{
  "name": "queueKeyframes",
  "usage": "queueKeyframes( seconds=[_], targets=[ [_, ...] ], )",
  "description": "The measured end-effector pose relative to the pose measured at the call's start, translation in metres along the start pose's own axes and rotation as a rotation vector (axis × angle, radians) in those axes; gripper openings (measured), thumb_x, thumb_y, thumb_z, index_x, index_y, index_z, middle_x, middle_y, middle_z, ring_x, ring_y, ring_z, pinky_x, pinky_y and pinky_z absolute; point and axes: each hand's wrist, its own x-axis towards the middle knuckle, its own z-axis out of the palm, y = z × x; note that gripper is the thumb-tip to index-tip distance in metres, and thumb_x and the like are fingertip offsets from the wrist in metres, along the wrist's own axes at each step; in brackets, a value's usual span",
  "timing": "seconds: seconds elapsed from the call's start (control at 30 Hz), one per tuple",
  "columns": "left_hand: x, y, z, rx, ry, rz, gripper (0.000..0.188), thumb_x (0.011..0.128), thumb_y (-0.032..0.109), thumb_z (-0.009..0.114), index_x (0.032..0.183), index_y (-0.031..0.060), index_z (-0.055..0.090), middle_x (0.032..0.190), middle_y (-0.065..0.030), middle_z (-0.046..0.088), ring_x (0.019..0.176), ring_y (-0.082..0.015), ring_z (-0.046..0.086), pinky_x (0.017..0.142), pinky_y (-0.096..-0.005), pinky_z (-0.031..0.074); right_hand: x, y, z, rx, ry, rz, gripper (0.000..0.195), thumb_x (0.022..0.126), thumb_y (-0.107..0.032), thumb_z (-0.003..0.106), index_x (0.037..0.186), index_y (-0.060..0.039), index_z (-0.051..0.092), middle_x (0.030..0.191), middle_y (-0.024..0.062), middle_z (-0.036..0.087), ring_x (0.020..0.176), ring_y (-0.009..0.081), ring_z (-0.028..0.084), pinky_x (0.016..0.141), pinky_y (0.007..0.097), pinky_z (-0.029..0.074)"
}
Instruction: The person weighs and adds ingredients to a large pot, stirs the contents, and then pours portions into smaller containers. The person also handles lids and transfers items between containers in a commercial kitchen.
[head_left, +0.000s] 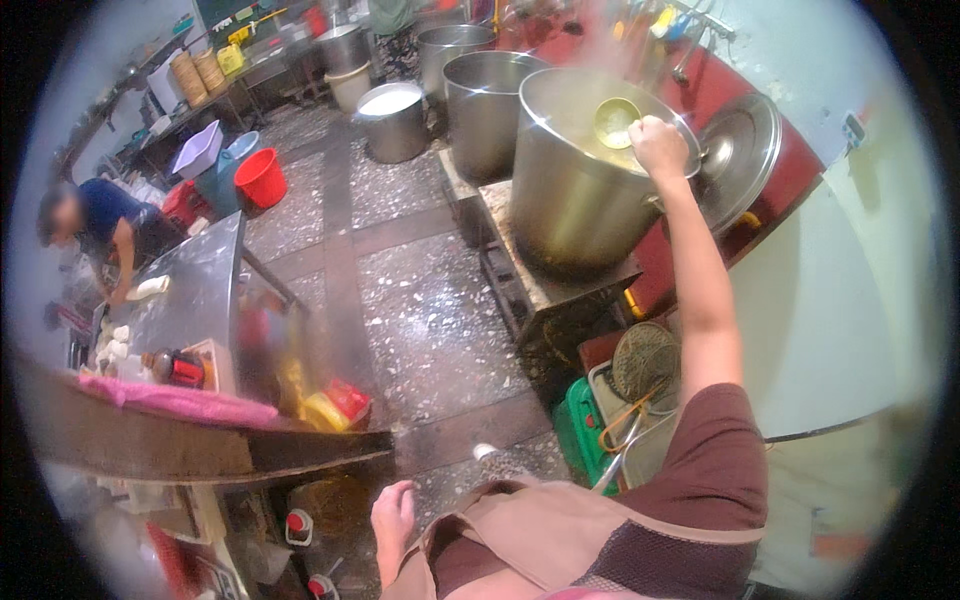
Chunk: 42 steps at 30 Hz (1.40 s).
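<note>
My right hand (660, 150) is closed around the handle of a metal ladle (617, 123), whose round bowl hangs inside the mouth of a large steel stockpot (585, 195). Steam rises from the pot, and pale liquid shows within it. The pot stands on a low stove (555, 289). A round metal lid (739, 161) leans against the red wall just right of the pot. My left hand (394, 514) hangs low near my apron, its fingers loosely curled and nothing visible in them.
Two more tall pots (491, 112) and a pot of white liquid (391, 124) stand beyond. At left, a person (112, 217) bends over a steel table (195, 277) with dough. A green crate (581, 420) and wire strainer (645, 360) lie below my right arm. A red bucket (261, 180) stands across the floor.
</note>
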Motion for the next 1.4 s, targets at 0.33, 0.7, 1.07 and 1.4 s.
queueKeyframes(
  seconds=[0.33,0.7,1.07,1.4],
  targets=[
    [0.051,0.026,0.041,0.017,-0.096,-0.062,0.015,0.085,0.011,0.062,0.098,0.0071,0.068,0.095,-0.0144,0.067,0.090,-0.0319,0.065,0.078,-0.0397,0.051,0.130,0.038,0.086,-0.696,-0.222,-0.361,0.024,0.086,-0.013,0.051,0.088,-0.0132,0.075,0.091,0.0057,0.073,0.089,0.0224,0.070,0.070,0.0400,0.056],
    [0.080,0.038,0.021,-0.025,-0.079,-0.158,0.018,0.085,0.011,0.059,0.101,0.0055,0.066,0.094,-0.0162,0.066,0.089,-0.0340,0.063,0.079,-0.0409,0.050,0.109,-0.010,0.118,-0.459,-1.054,-0.394,0.023,0.075,-0.026,0.067,0.083,-0.0046,0.073,0.080,0.0099,0.072,0.080,0.0201,0.071,0.073,0.0365,0.054],
    [0.007,0.008,-0.005,-0.135,0.129,-0.158,0.020,0.088,0.013,0.057,0.104,0.0040,0.066,0.103,-0.0164,0.066,0.096,-0.0352,0.062,0.083,-0.0413,0.049,-0.016,-0.163,0.000,0.573,-0.825,-0.534,0.031,0.084,-0.022,0.053,0.063,-0.0008,0.062,0.053,0.0068,0.058,0.048,0.0136,0.054,0.046,0.0306,0.044],
    [-0.134,-0.112,-0.090,-0.555,0.642,-0.569,0.030,0.097,0.028,0.047,0.113,0.0050,0.059,0.093,-0.0205,0.067,0.084,-0.0346,0.067,0.072,-0.0405,0.051,-0.578,-0.383,-0.077,0.706,-1.881,-0.994,0.029,0.085,-0.022,0.062,0.085,0.0054,0.069,0.065,0.0074,0.065,0.059,0.0115,0.058,0.055,0.0287,0.048]
  ],
)
